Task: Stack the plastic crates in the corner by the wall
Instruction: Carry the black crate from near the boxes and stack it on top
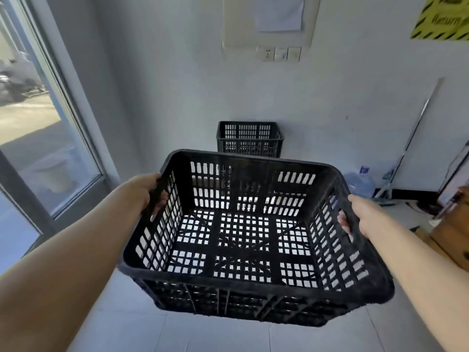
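Observation:
I hold an empty black slotted plastic crate [248, 293] in the air in front of me, above the pale tiled floor. My left hand [146, 189] grips its left side, fingers hooked through the handle slot. My right hand [355, 214] grips the right side the same way, fingertips showing inside the wall. A second black crate [250, 138] stands upright on the floor against the white wall ahead, partly hidden behind the far rim of the crate I carry.
A large window and glass door [38, 138] run along the left. A clear water bottle [360, 182] and a mop pole [411, 138] lean by the wall at right. Brown cardboard boxes [451, 232] sit at far right. Wall sockets [279, 54] hang above.

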